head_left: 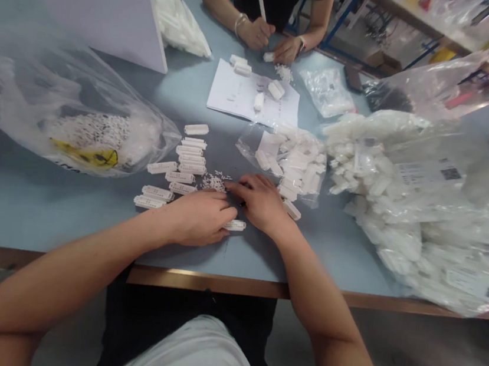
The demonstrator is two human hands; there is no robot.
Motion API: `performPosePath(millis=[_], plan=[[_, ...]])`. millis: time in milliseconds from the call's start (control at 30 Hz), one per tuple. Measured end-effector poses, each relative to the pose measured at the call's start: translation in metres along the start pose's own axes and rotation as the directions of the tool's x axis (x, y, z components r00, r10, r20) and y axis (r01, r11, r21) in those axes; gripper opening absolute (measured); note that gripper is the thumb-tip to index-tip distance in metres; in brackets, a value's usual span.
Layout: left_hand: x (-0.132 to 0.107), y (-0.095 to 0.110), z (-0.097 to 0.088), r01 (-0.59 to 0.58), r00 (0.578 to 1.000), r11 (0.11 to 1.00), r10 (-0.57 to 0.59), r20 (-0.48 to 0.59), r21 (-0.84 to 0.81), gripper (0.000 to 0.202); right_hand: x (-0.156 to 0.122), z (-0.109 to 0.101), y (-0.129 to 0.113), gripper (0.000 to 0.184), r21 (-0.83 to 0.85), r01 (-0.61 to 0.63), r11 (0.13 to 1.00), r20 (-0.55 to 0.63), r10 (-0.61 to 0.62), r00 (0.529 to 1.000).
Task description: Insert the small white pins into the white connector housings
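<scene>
Left hand (pixel 198 216): palm down on the table (pixel 23 203), fingers curled over one end of a white block (pixel 235 225) and pressing it flat; the other end sticks out at 3 o'clock from the fingertips
Right hand (pixel 261 200): palm down just beside the left hand, at its 1 o'clock, fingers stretched flat towards 9 o'clock; whether anything sits under them I cannot tell
White block: near the front edge of the table, between the two hands
Loose bits (pixel 214 182): small scatter of tiny white pieces at 12 o'clock from the left hand, just off the right fingertips
Rows of blocks (pixel 183 166): laid side by side at 11 o'clock from the left hand
Open bag (pixel 292 159): clear, full of white blocks, at 1 o'clock from the right hand
Big bag (pixel 70 108): clear, at 10 o'clock
Heap of bags (pixel 423 211): at 3 o'clock
Sheet of paper (pixel 241 96): at 12 o'clock, a few blocks lying on it
Co-worker's hands (pixel 271 41): at the far edge, at 12 o'clock, close together; one holds a white stick (pixel 262 8) upright
</scene>
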State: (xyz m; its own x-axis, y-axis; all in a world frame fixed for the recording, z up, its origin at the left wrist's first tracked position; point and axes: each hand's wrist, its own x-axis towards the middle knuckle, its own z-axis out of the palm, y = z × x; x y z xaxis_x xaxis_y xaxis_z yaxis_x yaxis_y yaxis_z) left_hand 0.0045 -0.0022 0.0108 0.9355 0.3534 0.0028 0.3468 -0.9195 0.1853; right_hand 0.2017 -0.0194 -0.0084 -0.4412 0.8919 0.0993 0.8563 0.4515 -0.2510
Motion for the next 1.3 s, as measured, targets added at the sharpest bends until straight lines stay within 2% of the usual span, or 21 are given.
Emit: performPosePath(millis=[167,267,533,767,933,1033,1100,1200,1300], plan=[[-0.001,0.0,0.001,0.002,1.0,1.0,-0.003,-0.017,-0.008,0.018,0.003,0.007,0.005,0.023,0.056,0.008,0.998,-0.069,-0.004,0.998],[-0.001,0.0,0.002,0.002,1.0,1.0,-0.002,-0.024,0.004,0.019,0.004,0.008,0.004,0.02,0.039,0.03,0.999,-0.054,-0.028,0.998],[0.001,0.001,0.0,0.01,1.0,1.0,-0.009,-0.014,0.005,0.017,0.006,0.006,0.0,0.021,-0.069,-0.036,0.997,0.02,0.037,0.999],[0.0,0.0,0.002,0.004,1.0,1.0,-0.004,-0.026,-0.008,0.017,-0.001,0.0,0.012,0.025,0.016,-0.07,0.997,-0.059,0.071,0.996],[0.0,-0.001,0.002,0.007,1.0,1.0,-0.007,-0.021,-0.011,0.018,0.001,-0.001,0.005,0.02,-0.064,-0.053,0.997,0.035,0.055,0.998],[0.001,-0.001,0.003,0.007,1.0,1.0,-0.007,-0.003,0.004,0.019,0.002,0.0,0.003,0.018,-0.102,-0.066,0.993,0.03,0.07,0.997],[0.001,-0.002,0.003,0.009,1.0,1.0,-0.009,0.002,0.012,0.019,0.0,0.0,0.006,0.015,-0.051,-0.071,0.996,0.002,0.071,0.997],[0.0,-0.002,0.004,0.041,0.999,0.999,-0.041,-0.009,0.019,0.019,-0.006,-0.003,0.012,0.015,0.119,-0.076,0.99,-0.083,0.086,0.993],[0.0,-0.003,0.005,0.101,0.994,0.995,-0.1,-0.038,0.023,0.019,-0.014,-0.009,0.013,0.016,0.254,-0.125,0.959,-0.137,0.163,0.977]])
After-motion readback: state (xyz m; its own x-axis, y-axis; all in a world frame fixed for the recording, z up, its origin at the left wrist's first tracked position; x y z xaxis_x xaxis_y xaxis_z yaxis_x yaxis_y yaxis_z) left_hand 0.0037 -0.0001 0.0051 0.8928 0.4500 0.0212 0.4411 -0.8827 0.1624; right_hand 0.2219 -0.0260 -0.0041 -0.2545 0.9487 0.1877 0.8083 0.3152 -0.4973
